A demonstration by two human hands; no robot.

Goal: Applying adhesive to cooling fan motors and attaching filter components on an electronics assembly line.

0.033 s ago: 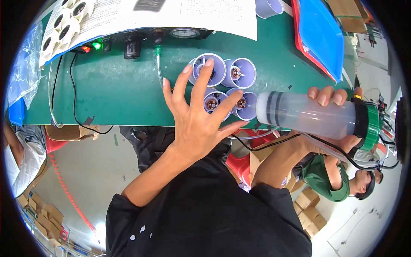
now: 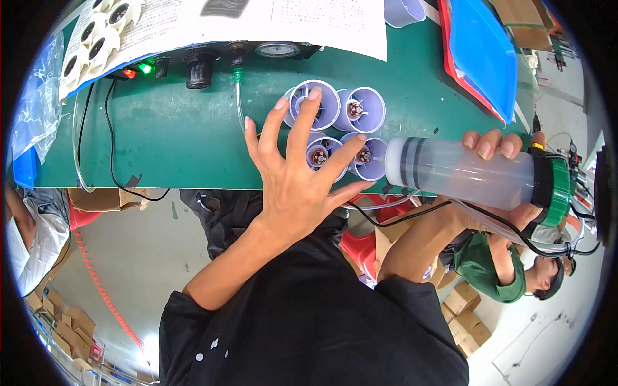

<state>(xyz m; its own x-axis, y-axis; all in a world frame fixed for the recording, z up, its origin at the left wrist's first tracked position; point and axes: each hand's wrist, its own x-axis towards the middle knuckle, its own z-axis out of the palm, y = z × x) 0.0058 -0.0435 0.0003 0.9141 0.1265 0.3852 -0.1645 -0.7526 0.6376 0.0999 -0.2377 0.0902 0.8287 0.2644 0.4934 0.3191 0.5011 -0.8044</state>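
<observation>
Four lilac plastic cups stand close together, with copper-and-black round parts like small motor rotors inside; one is the far right cup (image 2: 373, 103). My left hand (image 2: 293, 170) lies over the group with its fingers spread. Its thumb and index finger touch the near right cup (image 2: 373, 166), and other fingertips reach the far left cup (image 2: 325, 106). The near left cup (image 2: 328, 147) is partly covered by that hand. My right hand (image 2: 496, 147) grips a large translucent dispensing syringe (image 2: 444, 164) with a green cap, lying nearly level. Its narrow tip points into the near right cup.
Behind, a black control box (image 2: 199, 71) with knobs and a gauge carries printed paper (image 2: 322, 26) and white fan-like parts (image 2: 96, 42). Blue tray (image 2: 483, 51) and another lilac cup (image 2: 405, 11) stand far right. A hose (image 2: 566, 246) and cables trail from the syringe. A co-worker (image 2: 492, 267) sits right.
</observation>
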